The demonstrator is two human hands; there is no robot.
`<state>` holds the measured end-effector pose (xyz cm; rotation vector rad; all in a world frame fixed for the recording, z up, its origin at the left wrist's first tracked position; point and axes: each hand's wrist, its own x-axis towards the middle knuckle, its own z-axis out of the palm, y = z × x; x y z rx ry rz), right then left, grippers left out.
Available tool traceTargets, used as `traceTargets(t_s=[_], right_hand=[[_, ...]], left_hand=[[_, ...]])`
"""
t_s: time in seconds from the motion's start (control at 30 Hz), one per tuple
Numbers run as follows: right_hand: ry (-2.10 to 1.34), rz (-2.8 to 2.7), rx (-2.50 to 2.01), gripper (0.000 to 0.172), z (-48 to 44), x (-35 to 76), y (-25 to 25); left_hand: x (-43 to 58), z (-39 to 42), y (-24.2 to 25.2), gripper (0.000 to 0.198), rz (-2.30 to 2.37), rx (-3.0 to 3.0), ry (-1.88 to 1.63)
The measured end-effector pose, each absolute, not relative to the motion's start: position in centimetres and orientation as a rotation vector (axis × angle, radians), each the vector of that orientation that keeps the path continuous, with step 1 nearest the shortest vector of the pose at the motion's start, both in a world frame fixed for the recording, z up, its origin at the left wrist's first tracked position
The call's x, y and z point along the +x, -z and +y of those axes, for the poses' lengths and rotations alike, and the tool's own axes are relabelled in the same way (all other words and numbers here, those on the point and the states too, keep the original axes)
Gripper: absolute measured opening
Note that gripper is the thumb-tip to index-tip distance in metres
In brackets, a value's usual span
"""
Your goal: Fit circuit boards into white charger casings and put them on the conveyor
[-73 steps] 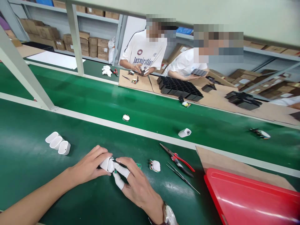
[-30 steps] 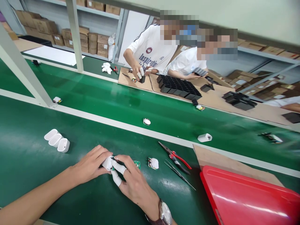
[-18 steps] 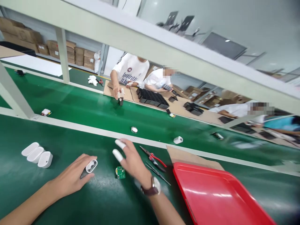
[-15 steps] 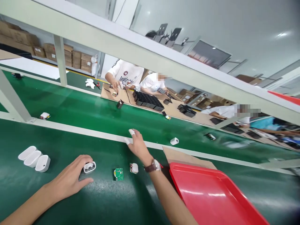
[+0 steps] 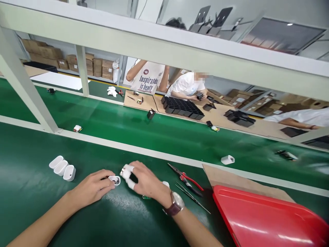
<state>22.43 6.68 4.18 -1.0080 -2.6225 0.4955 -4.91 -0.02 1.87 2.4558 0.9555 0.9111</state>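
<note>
My left hand (image 5: 95,187) is closed around a small white plastic case (image 5: 117,183), whose open end faces up and shows dark and metallic parts inside. Just to its right, my right hand (image 5: 145,180) pinches a small white-topped electronic part (image 5: 125,173) between thumb and forefinger, both wearing white finger covers. A narrow gap separates the part from the case. Under my right hand and wrist, a green circuit board (image 5: 146,197) and another white-topped part (image 5: 166,184) are mostly hidden. Three empty white cases (image 5: 69,173) stand together on the left.
Red-handled pliers (image 5: 186,178) and tweezers (image 5: 192,198) lie right of my wrist. Beyond them are a red tray (image 5: 267,212) and cardboard (image 5: 239,181). Past a pale rail (image 5: 128,148), a green belt (image 5: 115,125) carries scattered parts. Co-workers sit across it near black trays (image 5: 182,108).
My right hand has come back from the rail toward the left hand, now with a white-topped part in its fingers. My left hand has closed on the case. The view has shifted, revealing pliers and tweezers.
</note>
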Motion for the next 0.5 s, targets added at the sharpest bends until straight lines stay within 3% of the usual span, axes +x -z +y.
traceTargets(t_s=[0.07,0.2,0.5], right_hand=[[-0.441,-2.678,-0.936,0.019,4.6,21.8,-4.1],[-0.411,-2.600,-0.866,0.034,2.8,22.0,-4.7],[-0.293,-2.720,-0.791,0.026,1.6,20.3,-3.7]], left_hand=[[-4.7,-0.1,-2.3,0.016,0.944,2.454,-0.930],[-4.2,-0.3,-2.7,0.014,0.894,2.410,-0.951],[-3.8,-0.2,-1.6,0.011,0.940,2.280,-0.925]])
